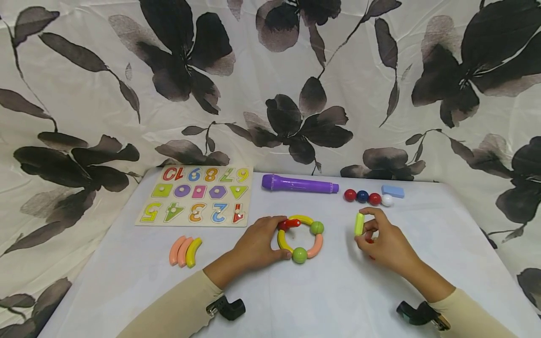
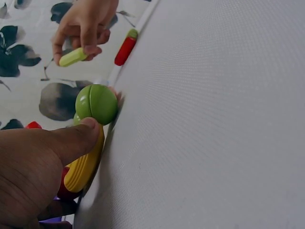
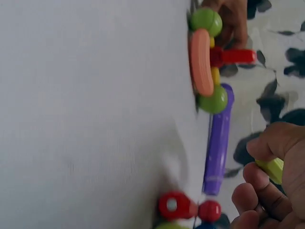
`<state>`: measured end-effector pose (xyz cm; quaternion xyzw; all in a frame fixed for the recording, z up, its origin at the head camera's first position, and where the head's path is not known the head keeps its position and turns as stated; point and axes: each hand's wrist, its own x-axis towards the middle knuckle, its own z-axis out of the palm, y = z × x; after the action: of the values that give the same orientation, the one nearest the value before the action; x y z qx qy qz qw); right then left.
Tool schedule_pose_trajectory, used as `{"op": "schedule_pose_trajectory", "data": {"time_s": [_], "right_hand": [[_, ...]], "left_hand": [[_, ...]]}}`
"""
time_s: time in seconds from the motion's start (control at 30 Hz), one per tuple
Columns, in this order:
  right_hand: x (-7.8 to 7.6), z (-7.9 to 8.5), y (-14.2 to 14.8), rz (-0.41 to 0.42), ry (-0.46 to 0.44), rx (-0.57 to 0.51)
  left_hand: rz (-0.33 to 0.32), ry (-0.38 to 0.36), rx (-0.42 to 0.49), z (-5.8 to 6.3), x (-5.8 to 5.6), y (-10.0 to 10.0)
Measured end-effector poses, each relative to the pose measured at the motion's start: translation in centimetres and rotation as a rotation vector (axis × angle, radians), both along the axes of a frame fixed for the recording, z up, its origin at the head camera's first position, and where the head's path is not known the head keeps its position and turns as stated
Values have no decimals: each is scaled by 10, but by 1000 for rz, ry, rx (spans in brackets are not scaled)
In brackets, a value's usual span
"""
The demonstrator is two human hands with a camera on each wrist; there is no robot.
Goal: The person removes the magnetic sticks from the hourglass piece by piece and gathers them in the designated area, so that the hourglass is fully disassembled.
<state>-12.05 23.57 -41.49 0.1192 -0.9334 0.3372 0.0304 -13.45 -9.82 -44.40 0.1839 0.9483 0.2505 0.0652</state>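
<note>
A ring of toy pieces [image 1: 314,245] lies mid-table: yellow and pink curved pieces, two green balls and a red piece with a raised peg [image 1: 291,224]. My left hand [image 1: 259,244] holds its left side. In the left wrist view, the thumb [image 2: 78,143] presses where a green ball [image 2: 97,104] meets a yellow curved piece [image 2: 85,167]. To the right of the ring, my right hand [image 1: 389,241] pinches a short light-green stick [image 1: 359,224] upright above the table. Below that hand lies a red piece [image 3: 176,205] with a light-green part [image 3: 172,225], mostly hidden in the head view.
A number and shape puzzle board [image 1: 145,220] lies back left, with two pink curved pieces [image 1: 181,251] and a yellow one [image 1: 193,253] in front. Along the back are a purple toy microphone [image 1: 300,184], a row of red, blue and white balls [image 1: 362,196] and a blue block [image 1: 392,191].
</note>
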Motion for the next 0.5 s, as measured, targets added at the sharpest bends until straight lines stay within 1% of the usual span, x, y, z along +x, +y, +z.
{"op": "schedule_pose_trajectory", "data": {"time_s": [0.1,0.17,0.3,0.37,0.5], "right_hand": [[0,3,15,-3,-27,29],[-1,5,24,5,-38,68],[-1,7,43,63,-62,127],[0,7,51,91,-58,159],[2,4,61,127,-74,176]], "left_hand": [[-4,6,-2,-1,0,0],[-5,9,-5,-1,0,0],[-1,10,-8,0,0,0],[-1,9,-6,0,0,1],[2,7,-9,-1,0,0]]}}
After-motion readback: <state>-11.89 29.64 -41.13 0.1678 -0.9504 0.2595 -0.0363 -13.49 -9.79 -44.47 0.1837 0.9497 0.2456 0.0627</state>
